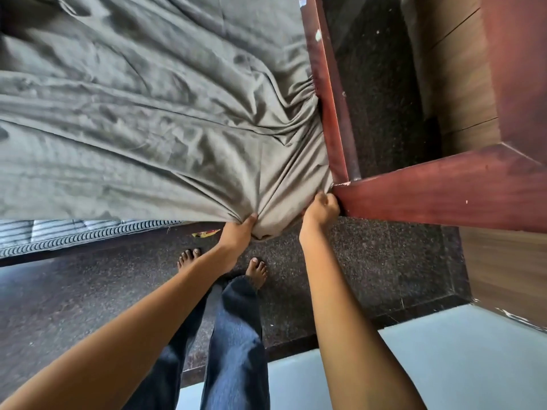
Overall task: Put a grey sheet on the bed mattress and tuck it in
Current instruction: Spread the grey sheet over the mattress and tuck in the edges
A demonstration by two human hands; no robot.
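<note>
Corner tuck in hand, frame centre. Left hand [239, 229] grips bunched wrinkled grey fabric sheet [148, 113]; right hand [321, 209] clenches its edge beside red-brown wooden bedframe [324, 84]. Next, likely: push slack under striped mattress [59, 235].

The creased grey fabric sheet [148, 113] lies spread over the top of the thick bed mattress with the black-and-white striped side [74, 235], reaching to the near corner. Along the near side its edge hangs just past the top, so the striped side is bare at the left. At the corner the cloth is bunched into tight folds, gripped by the left hand [238, 229] and, it seems, by the right hand [321, 207]. Its right edge is gathered down beside the mattress.
</note>
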